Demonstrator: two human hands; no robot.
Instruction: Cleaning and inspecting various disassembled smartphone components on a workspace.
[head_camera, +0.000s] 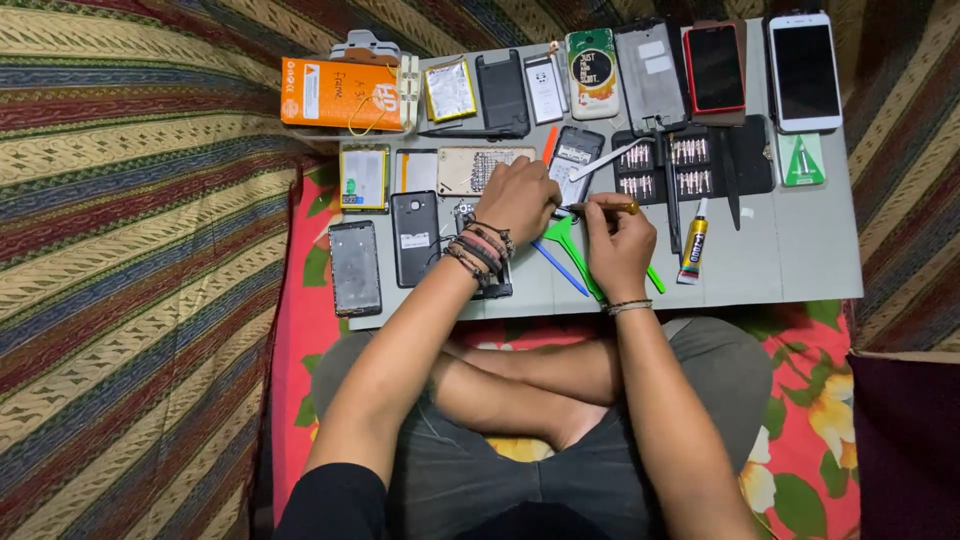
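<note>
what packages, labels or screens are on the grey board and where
Orange box: flat rectangle with white markings, far left corner.
Phone with red frame: dark screen, far edge.
White phone: dark screen, far right corner.
Green packet: small square, below the white phone.
Glue tube: yellow and black label, right of the right hand.

An orange rectangular box (343, 93) with white markings lies at the far left corner of the grey desk (800, 250). At the far right corner lie two phones, dark screens up, one red-framed (715, 68) and one white-framed (804, 70), with a small green square packet (802, 160) just below the white one. A yellow-and-black labelled glue tube (693, 246) lies nearer, right of the hands.
</note>
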